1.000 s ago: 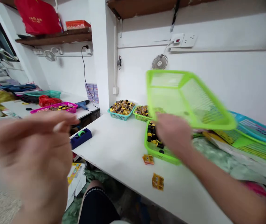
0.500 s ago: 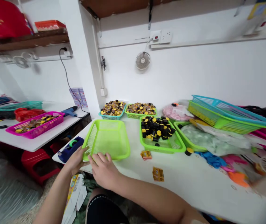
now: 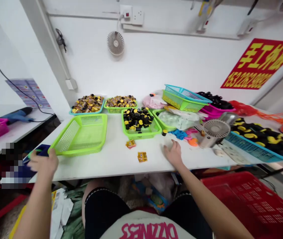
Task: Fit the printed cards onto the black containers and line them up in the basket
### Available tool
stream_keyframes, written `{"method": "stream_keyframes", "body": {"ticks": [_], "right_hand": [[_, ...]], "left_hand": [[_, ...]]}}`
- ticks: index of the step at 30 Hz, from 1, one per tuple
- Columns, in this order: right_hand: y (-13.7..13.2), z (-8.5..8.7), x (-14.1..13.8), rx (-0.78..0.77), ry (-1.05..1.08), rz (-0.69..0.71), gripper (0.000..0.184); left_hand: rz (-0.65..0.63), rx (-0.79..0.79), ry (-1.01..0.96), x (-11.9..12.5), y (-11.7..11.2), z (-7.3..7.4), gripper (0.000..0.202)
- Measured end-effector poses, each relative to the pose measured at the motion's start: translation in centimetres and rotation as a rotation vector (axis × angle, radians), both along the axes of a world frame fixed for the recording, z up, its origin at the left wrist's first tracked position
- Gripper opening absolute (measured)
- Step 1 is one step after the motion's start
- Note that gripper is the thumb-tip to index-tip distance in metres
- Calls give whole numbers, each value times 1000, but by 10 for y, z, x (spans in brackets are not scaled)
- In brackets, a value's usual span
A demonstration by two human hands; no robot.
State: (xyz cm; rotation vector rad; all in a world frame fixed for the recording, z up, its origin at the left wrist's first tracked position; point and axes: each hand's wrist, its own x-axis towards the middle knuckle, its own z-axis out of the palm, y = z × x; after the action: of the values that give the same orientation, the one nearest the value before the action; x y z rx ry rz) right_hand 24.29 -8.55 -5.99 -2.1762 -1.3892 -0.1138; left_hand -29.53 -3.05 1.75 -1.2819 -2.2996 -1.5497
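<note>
An empty lime-green basket (image 3: 82, 134) lies on the white table (image 3: 116, 159) at the left. My left hand (image 3: 43, 162) is at its near-left corner, over a dark blue tape dispenser (image 3: 38, 152), fingers curled and blurred. My right hand (image 3: 173, 153) rests flat on the table, fingers spread, holding nothing. Between the hands lie two small yellow packets (image 3: 141, 156) (image 3: 131, 143). Behind them a green basket of black and yellow caps (image 3: 139, 121) stands.
Two baskets of small brown-yellow pieces (image 3: 88, 103) (image 3: 121, 101) sit by the wall. Stacked baskets (image 3: 183, 98), plastic bags, a small fan (image 3: 212, 131) and a blue tray of black-yellow discs (image 3: 263, 141) crowd the right. A red crate (image 3: 251, 202) is below.
The green basket was carried in the air, then set on the table at the left. My right hand left it and moved right onto the table; my view swung right.
</note>
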Motion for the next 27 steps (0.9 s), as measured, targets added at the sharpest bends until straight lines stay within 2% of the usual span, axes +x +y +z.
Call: {"method": "stream_keyframes", "body": {"ticks": [2, 3, 6, 9, 12, 17, 23, 27], "right_hand": [[6, -5, -4, -57, 11, -33, 79], [8, -6, -6, -86, 11, -36, 79], [9, -5, -8, -159, 9, -20, 76], [9, -3, -5, -199, -2, 5, 72], [9, -4, -3, -216, -16, 18, 70], [8, -3, -6, -212, -39, 30, 68], [8, 1, -9, -173, -33, 33, 68], [9, -4, -6, -120, -23, 57, 68]], "left_hand": [[45, 6, 49, 40, -11, -23, 62], [-13, -24, 74, 63, -16, -36, 65], [-235, -105, 173, 125, -26, -66, 59], [-305, -158, 235, 158, -30, -80, 58], [-329, -212, 271, 161, -30, -78, 54], [-364, -260, 249, 147, -31, -68, 40], [-613, -319, 253, 144, -27, -65, 27], [-665, -335, 255, 144, -24, -69, 28]]}}
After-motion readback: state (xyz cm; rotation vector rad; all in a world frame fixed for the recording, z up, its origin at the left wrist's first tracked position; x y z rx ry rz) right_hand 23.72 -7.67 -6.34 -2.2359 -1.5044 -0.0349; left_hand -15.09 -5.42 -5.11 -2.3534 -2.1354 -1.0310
